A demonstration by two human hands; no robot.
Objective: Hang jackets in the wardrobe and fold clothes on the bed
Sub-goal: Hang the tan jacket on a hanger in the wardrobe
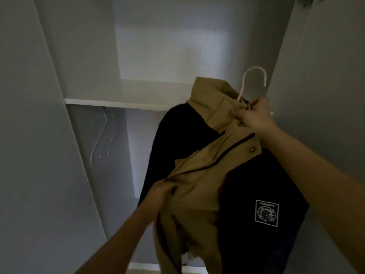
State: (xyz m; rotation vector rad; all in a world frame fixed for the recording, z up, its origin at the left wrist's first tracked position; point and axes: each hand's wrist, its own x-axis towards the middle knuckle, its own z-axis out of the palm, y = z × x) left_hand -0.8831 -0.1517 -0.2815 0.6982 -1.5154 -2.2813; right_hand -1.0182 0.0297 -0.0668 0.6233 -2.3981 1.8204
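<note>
Jacket point(207, 175) (on hanger point(253, 76)) in both hands

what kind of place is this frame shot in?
Most likely inside an open wardrobe, probably in a home. A white shelf crosses the pale cabinet, empty hangers hang below it, and the right hand holds up a tan and black jacket on a hanger while the left hand grips its front.

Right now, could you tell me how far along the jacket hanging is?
Done: the jacket is on its hanger. In hand: the right hand grips the collar, the left hand the front. Left: hooking it inside the wardrobe; the bed is out of view.
</note>
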